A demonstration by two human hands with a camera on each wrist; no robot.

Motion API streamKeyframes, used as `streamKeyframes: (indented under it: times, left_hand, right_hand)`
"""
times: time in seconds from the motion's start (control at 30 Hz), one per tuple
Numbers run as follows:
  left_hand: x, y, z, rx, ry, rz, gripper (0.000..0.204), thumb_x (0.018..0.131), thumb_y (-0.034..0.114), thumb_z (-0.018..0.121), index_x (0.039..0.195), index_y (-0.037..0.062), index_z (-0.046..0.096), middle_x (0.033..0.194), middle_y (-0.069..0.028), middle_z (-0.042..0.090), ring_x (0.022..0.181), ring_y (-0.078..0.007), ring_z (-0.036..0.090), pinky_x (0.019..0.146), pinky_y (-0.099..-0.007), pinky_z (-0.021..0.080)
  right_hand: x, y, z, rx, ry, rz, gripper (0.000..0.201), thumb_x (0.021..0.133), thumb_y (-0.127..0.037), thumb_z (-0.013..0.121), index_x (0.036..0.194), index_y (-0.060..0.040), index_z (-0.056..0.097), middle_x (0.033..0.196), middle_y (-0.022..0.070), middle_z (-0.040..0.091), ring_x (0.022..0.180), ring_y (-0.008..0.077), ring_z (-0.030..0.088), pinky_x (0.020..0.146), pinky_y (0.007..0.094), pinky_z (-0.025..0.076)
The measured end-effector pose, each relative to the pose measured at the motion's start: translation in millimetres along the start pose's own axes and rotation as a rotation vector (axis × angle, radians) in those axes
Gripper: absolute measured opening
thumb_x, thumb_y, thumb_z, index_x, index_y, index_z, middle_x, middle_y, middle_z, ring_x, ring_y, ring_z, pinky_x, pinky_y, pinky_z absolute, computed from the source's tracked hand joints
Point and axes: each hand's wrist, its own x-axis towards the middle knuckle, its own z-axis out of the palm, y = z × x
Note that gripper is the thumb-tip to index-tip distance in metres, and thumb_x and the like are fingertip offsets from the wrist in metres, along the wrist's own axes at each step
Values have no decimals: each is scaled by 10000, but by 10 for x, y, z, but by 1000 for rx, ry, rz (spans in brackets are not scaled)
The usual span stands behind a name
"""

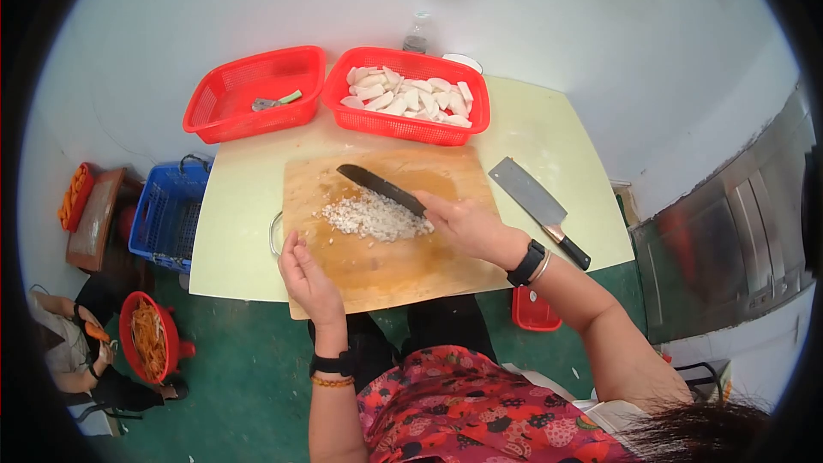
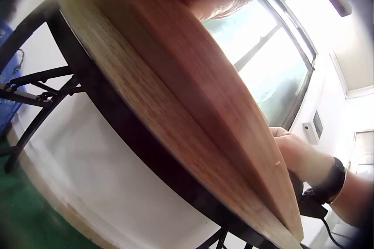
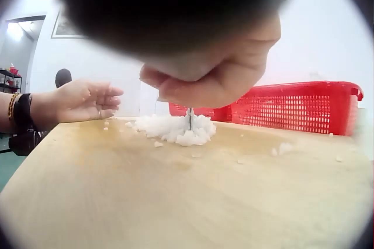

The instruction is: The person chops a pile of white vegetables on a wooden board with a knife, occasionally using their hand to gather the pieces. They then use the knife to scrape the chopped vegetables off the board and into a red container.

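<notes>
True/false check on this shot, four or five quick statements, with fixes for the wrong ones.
1. The right hand grips the black knife. True.
2. The chopped white pile lies on the cutting board. True.
3. The left hand holds the cleaver. False: that hand holds nothing; the cleaver lies on the table, right of the board.
4. Both red baskets are filled with white slices. False: only the right basket holds white slices.
5. The blue crate is left of the table. True.

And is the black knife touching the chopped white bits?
Touching: the right wrist view shows the black knife standing down among the chopped white bits.
</notes>
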Motion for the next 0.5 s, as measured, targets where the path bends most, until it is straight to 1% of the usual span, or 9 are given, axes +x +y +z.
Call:
streamKeyframes:
  times: [0.03,0.13,0.23,0.33,0.43,0.5]
  left_hand:
    - [9,2,7,-13,10,5,387,1048,240,412,1269,-56,528,1173,-154,556,1105,-236,544,974,-336,419]
    - [17,17,-31,74,-53,15,373,1037,212,443,1290,-54,509,1223,-158,525,1116,-236,538,973,-338,421]
    - [82,-114,-73,19,-168,3,430,1000,197,526,1341,-54,452,1309,-171,472,1186,-251,486,1008,-356,390]
    - [260,76,-119,218,-294,43,542,934,167,619,1374,-56,397,1361,-198,425,1253,-286,421,1050,-376,342]
    - [465,486,-23,608,-328,479,614,892,128,656,1413,-10,361,1371,-219,404,1297,-321,382,1032,-398,389]
    - [568,720,132,610,-384,638,517,881,114,655,1338,-5,446,1292,-220,471,1226,-354,437,1007,-419,400]
  right_hand:
    - [11,-12,-8,5,-17,2,392,974,-189,469,1359,-115,465,918,283,648,824,465,626,735,529,500]
    - [15,-35,-66,26,-74,1,365,972,-200,488,1315,-73,488,954,282,646,869,454,623,755,514,495]
    - [47,70,-97,-21,-79,23,329,965,-203,510,1242,-25,513,969,266,650,901,440,622,769,510,488]
    - [39,45,-192,-82,-68,17,276,955,-216,538,1138,-10,536,912,226,647,887,426,614,754,504,480]
    - [155,227,-155,-230,116,-237,205,922,-209,578,1032,-37,572,863,179,642,884,378,613,742,472,480]
    - [243,244,-216,-360,179,-343,163,901,-204,601,968,-57,589,838,138,636,872,334,608,752,446,473]
